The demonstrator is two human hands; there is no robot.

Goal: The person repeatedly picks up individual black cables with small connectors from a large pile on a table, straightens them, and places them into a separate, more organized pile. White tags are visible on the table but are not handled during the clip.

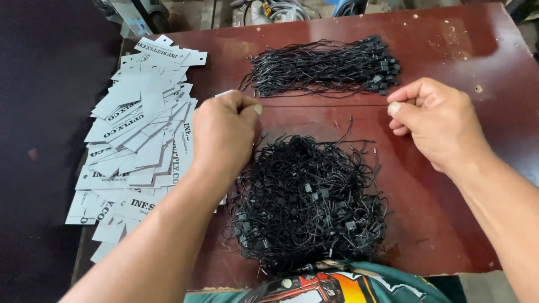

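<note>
My left hand (223,134) is closed over a white paper tag, of which only a corner (224,93) pokes out above the knuckles. It hovers at the left edge of a tangled heap of black string loops (307,202) in the middle of the dark red table (449,50). My right hand (435,120) hangs to the right of that heap, fingers curled with thumb against forefinger; whether a thin string is pinched there I cannot tell. A neater bundle of straight black strings with small fasteners (323,67) lies beyond both hands.
A wide spread of white printed paper tags (140,129) covers the table's left side, reaching its left edge. Cables and equipment sit past the far edge. My patterned shirt (337,283) shows at the near edge.
</note>
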